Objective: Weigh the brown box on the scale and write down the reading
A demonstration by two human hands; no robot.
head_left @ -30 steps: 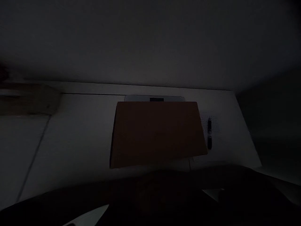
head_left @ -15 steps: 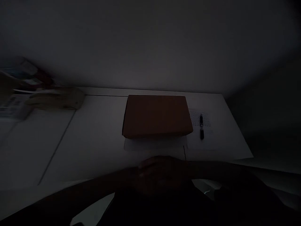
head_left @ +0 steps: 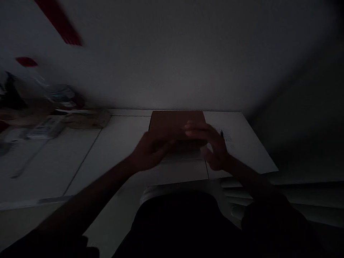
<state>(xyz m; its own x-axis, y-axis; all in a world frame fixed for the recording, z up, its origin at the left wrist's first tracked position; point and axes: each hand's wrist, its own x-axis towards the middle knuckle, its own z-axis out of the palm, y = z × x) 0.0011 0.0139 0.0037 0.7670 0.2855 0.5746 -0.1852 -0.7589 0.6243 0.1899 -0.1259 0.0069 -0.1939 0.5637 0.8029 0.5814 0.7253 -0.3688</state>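
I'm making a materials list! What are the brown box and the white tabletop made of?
The brown box looks like matte cardboard: plain brown, flat top, no shine showing. The white tabletop could be painted wood or laminate; it looks smooth and pale with thin dark lines, but it's too dark to be sure.

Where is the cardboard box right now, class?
In the head view, the cardboard box is near the middle, left of the pen, with the left hand and right hand overlapping its near side.
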